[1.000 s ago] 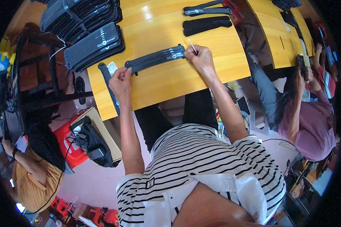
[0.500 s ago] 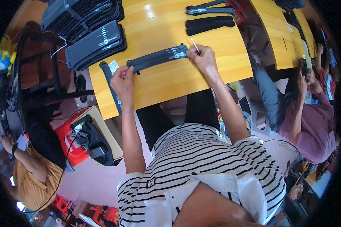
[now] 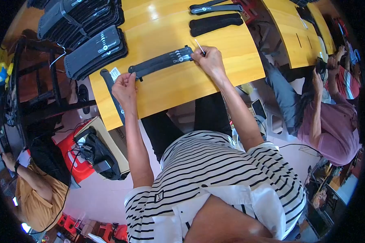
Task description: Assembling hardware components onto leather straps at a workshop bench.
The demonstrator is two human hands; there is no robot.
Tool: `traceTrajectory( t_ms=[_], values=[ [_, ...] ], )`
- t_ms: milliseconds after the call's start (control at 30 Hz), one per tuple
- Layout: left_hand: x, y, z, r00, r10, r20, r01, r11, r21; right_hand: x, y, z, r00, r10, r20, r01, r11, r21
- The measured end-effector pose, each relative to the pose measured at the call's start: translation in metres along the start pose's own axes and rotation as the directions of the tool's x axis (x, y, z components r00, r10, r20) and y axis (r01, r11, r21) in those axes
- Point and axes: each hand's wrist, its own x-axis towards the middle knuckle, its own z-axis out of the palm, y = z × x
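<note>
A dark grey fabric strap (image 3: 160, 63) with pale printing near its right end lies stretched across the yellow wooden table (image 3: 166, 91). At its left end, my left hand (image 3: 125, 90) is closed, thumb and forefinger pinching the strap. My right hand (image 3: 211, 62) is closed at the other end, its fingertips against the strap. A thin tool with a white shaft and dark grip (image 3: 198, 45) sticks up from those right fingers; its kind is unclear. Beside my left hand lies another dark strap (image 3: 107, 81), partly hidden, with a white label (image 3: 115, 73) next to it.
Stacks of grey straps, one tied bundle (image 3: 79, 20) and one loose pile (image 3: 95, 52), fill the far left. Black straps (image 3: 215, 24) lie at the far right. People sit on both sides, one in purple (image 3: 330, 131). A black bag (image 3: 99, 156) sits low left.
The whole scene has shifted slightly left in the picture. Both my hands keep their hold on the strap, and the tool stays in my right fingers.
</note>
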Motion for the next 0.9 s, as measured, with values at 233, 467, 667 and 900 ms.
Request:
traceTrajectory(
  t_ms=[233, 467, 667, 900],
  values=[
    [0.0018, -0.0021, 0.0009, 0.998, 0.038, -0.04, -0.035, 0.996, 0.087, 0.0, -0.002, 0.0015, 1.0, 0.001, -0.002, -0.001, 0.999, -0.048],
    [0.0045, -0.006, -0.0011, 0.996, 0.079, -0.029, -0.075, 0.99, 0.115, 0.0009, -0.0033, 0.0034, 1.0, -0.008, -0.008, 0.007, 0.996, -0.09],
    [0.005, -0.0058, 0.0004, 0.993, 0.112, -0.036, -0.105, 0.983, 0.149, 0.0011, -0.0031, 0.0016, 1.0, 0.02, -0.009, -0.021, 0.994, -0.106],
    [0.0021, -0.0023, 0.002, 0.994, 0.095, -0.046, -0.087, 0.984, 0.154, 0.0012, -0.0018, 0.0019, 1.0, 0.009, -0.015, -0.01, 0.994, -0.113]
  ],
)
